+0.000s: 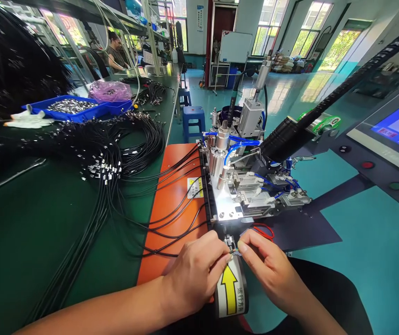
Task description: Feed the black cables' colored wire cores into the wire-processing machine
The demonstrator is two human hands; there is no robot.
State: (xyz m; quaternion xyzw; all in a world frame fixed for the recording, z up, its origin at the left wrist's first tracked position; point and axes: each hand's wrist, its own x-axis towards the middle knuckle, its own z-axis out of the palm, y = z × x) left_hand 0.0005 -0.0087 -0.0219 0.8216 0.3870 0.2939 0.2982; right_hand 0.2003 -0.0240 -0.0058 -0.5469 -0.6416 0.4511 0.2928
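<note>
My left hand (199, 267) is closed, thumb and fingers pinching the end of a thin black cable in front of the machine. Short thin wires (235, 251) show just past its fingertips. Close by on the other side, my right hand (264, 260) is also closed, thumb against index finger; what lies in that pinch is too small to make out. Both sets of fingertips are just below the lit front of the metal wire-processing machine (225, 204). Under them is a round guard with a yellow arrow label (230, 288).
Several black cables (175, 216) run over the orange base plate (171, 186) into the machine's left side. Bundled cables with metal ends (107, 170) and a blue tray (77, 111) of small metal parts lie on the green table (56, 223). A control panel (388, 153) stands at right.
</note>
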